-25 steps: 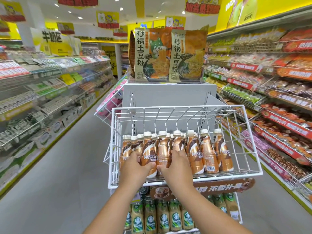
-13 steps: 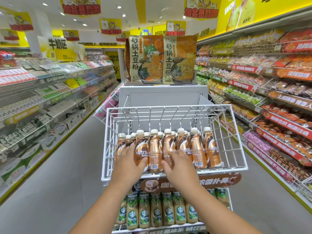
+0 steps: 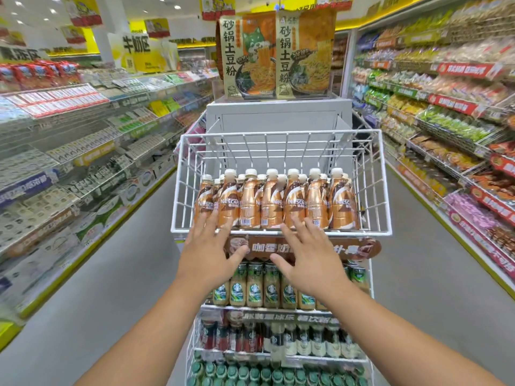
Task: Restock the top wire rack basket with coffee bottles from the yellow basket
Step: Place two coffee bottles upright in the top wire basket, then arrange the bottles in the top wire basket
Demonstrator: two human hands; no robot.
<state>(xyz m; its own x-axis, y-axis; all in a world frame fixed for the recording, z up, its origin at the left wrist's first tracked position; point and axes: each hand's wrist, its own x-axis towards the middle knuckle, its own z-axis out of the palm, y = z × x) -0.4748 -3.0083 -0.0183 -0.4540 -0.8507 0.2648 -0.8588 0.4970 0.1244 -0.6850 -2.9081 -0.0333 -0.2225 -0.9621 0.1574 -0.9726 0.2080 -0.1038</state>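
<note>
Coffee bottles [image 3: 274,201] stand upright in packed rows along the front of the top wire basket [image 3: 373,174], brown and copper labels facing us, cream caps up, with the back half of the basket bare wire. We hold both hands out in front of the basket's front rim. Our left hand [image 3: 207,253] has its fingers [image 3: 211,218] spread and straight, the tips lying against the lower front of the leftmost bottles; it grips nothing. Our right hand [image 3: 312,259] is likewise released, fingers [image 3: 291,229] splayed, the tips at the rim below the middle bottles; we cannot tell whether they touch the bottles or only the wire. Just beneath the basket hangs a brown sign [image 3: 359,247] with white lettering, partly covered by our hands. Below it the rack carries a row of green-labelled bottles [image 3: 255,288], then a row of darker bottles [image 3: 306,342], then green caps [image 3: 242,373] at the bottom edge. Behind the basket rises a grey panel [image 3: 278,122] topped by two noodle packs [image 3: 276,55]. Stocked shelves [image 3: 69,151] line the aisle on our left and more shelves [image 3: 451,112] on our right, with grey floor [image 3: 122,274] between them and the rack.
</note>
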